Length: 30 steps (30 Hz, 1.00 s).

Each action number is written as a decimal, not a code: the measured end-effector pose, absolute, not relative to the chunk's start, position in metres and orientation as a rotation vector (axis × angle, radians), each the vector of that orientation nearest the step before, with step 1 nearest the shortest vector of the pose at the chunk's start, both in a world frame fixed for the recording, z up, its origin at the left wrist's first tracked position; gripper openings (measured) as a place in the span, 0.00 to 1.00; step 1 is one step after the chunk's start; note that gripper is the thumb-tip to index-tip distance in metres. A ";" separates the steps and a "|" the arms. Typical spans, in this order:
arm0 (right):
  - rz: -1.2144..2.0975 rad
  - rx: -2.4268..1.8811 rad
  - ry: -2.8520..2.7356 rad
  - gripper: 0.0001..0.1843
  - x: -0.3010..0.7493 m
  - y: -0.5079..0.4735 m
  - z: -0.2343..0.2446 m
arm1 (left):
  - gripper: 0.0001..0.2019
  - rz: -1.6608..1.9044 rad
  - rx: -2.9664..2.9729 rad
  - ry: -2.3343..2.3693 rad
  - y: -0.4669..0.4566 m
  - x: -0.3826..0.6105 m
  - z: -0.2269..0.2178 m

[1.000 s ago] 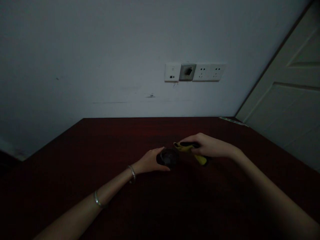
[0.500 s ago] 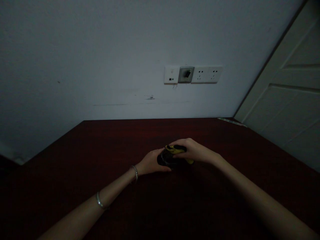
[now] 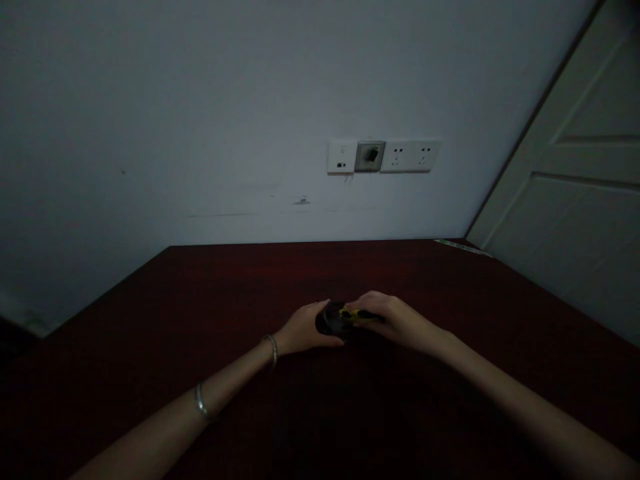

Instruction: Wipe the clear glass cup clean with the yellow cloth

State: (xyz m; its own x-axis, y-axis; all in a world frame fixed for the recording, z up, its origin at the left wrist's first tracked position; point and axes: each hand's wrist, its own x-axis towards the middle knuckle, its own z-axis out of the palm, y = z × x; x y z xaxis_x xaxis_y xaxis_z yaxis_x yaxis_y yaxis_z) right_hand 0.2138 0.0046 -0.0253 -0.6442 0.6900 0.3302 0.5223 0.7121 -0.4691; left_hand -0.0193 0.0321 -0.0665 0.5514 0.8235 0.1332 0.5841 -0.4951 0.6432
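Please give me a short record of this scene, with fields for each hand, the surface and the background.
left hand: cups a dark round object on the table
right hand: grips a yellow-and-black object against the dark round object
surface: dark red table
background: white wall, socket panel, pale door at right
light: dim, object details unclear

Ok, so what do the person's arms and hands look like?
Both forearms are bare: no sleeves, no gloves. Behind the left hand, one thin silvery bangle sits at the wrist and a second bangle farther up the forearm. The right hand shows no jewellery.
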 end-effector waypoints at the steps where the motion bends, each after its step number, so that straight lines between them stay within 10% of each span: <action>1: 0.463 -0.932 -2.415 0.17 0.215 0.001 -0.026 | 0.41 0.584 2.250 1.133 0.032 -0.019 -0.067; 30: 0.261 -1.024 -2.370 0.16 0.212 0.002 -0.037 | 0.38 0.586 2.274 1.110 0.028 -0.022 -0.063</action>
